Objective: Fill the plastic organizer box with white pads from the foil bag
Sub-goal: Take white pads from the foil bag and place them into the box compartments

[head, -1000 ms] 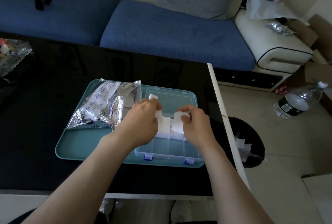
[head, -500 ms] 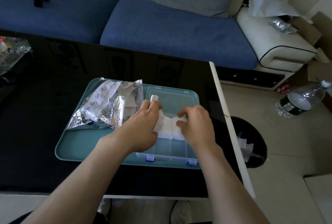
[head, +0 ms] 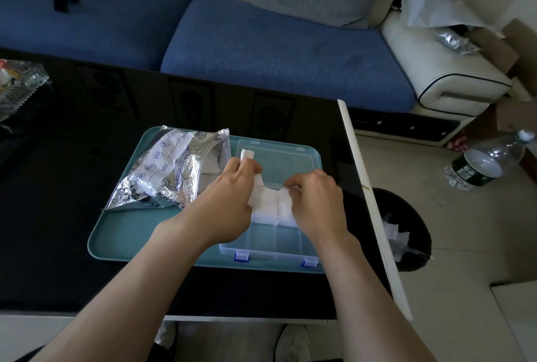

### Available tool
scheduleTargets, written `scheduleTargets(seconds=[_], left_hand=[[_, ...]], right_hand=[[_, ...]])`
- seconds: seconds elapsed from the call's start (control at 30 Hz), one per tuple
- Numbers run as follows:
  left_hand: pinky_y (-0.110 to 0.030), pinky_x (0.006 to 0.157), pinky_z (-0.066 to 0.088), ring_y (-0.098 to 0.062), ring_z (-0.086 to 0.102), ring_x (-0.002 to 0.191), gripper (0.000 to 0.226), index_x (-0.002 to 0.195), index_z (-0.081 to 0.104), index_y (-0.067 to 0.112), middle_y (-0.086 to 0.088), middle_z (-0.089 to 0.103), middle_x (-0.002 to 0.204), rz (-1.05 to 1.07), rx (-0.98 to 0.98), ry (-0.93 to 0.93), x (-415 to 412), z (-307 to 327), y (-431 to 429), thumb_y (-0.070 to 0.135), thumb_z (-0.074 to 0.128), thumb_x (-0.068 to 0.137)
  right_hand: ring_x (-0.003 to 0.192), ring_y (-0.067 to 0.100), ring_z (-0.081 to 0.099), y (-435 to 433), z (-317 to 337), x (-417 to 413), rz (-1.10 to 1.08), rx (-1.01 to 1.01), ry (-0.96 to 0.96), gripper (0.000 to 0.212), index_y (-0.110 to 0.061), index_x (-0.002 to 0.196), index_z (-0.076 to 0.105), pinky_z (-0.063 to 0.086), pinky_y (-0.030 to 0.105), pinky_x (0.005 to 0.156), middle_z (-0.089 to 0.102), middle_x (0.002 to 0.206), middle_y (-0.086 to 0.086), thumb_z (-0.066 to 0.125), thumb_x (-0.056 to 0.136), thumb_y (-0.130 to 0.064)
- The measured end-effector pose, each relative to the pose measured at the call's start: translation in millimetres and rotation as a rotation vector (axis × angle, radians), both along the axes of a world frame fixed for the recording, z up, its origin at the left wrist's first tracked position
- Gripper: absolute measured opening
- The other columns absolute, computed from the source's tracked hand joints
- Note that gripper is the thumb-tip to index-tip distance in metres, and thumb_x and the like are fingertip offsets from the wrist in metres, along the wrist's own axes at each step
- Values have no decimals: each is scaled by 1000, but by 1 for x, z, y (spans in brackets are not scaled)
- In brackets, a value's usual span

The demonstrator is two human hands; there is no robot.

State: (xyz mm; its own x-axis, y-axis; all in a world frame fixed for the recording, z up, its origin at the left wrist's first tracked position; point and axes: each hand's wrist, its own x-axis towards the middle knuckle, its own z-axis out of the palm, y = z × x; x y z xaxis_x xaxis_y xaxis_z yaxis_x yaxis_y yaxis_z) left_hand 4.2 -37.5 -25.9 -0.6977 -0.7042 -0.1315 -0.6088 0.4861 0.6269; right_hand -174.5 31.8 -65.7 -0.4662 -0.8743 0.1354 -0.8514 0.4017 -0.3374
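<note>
2 pads (head: 268,201) lie side by side in the box (head: 276,245), between my hands. Left hand (head: 226,204) grips a folded pad (head: 247,154); right hand (head: 316,201) pinches 1 at its curled fingertips. Bag (head: 171,169) lies just left, on the tray (head: 130,233).

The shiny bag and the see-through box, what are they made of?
The foil bag looks like thin metallised foil: silvery, crinkled, with bright glints. The organizer box seems to be hard clear plastic, glossy; the teal tray shows through it. The white pads look like soft cotton or fibre, matte, though that's a guess.
</note>
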Motion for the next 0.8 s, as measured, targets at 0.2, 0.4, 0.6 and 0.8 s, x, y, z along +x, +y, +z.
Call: scheduleTargets(seconds=[0.2, 0.4, 0.6, 0.8], left_hand=[[-38, 94, 51, -25, 59, 103, 60, 145, 37, 19, -1, 39, 137, 8, 3, 2, -1, 2, 0, 0, 60, 94], [-22, 85, 42, -21, 54, 104, 62, 146, 38, 18, -2, 41, 137, 3, 31, 10, 0, 4, 0, -3, 58, 91], [-2, 71, 37, -11, 52, 104, 54, 139, 50, 26, 7, 49, 129, 152, 100, 175, -4, 15, 0, 16, 68, 89], [-46, 85, 62, -21, 74, 90, 37, 118, 67, 37, 2, 72, 107, 268, 310, 464, -7, 28, 1, 38, 74, 82]], right_hand=[[105, 25, 63, -2, 0, 1, -17, 33, 67, 18, -21, 105, 83, 57, 38, 89, 70, 111, 5, 76, 94, -10], [108, 24, 54, -2, 3, 7, -34, 215, 112, 18, -20, 102, 78, 32, 34, 81, 66, 108, 2, 62, 100, -12], [111, 26, 61, -1, 17, 14, -74, 145, 44, 22, -20, 109, 76, 41, 34, 83, 72, 109, 2, 58, 99, -12], [97, 2, 70, -2, 56, 25, -91, -329, -809, 28, -27, 133, 69, 56, 13, 76, 72, 115, -11, 58, 107, -25]])
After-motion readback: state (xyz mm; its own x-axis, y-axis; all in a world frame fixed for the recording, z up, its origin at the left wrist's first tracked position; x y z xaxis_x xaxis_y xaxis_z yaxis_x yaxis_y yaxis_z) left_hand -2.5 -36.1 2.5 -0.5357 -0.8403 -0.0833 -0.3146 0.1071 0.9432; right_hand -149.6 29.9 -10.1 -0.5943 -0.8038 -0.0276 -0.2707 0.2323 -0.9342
